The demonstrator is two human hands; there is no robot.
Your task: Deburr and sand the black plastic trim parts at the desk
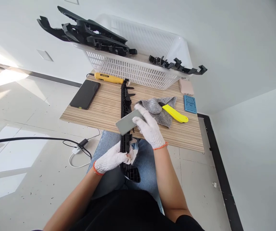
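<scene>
A long black plastic trim piece [125,109] runs from the table's near edge down over my lap, its ribbed inner side showing and a broad end at the bottom. My gloved left hand [115,158] is closed round its lower part. Between the thumb and fingers of my gloved right hand [149,128] is a flat grey rectangular pad [129,122]. That pad lies across the front of the trim piece; whether they touch, I cannot tell. Beside my right hand are a grey cloth [163,119] and a yellow utility knife [175,113] resting on it.
A white plastic basket [128,66] at the back of the wooden table [99,112] carries several black plastic parts [92,35]. A black phone [85,94], a yellow corded tool [109,78], a pink case [186,86] and a blue block [190,104] lie around. A cable [44,138] crosses at left.
</scene>
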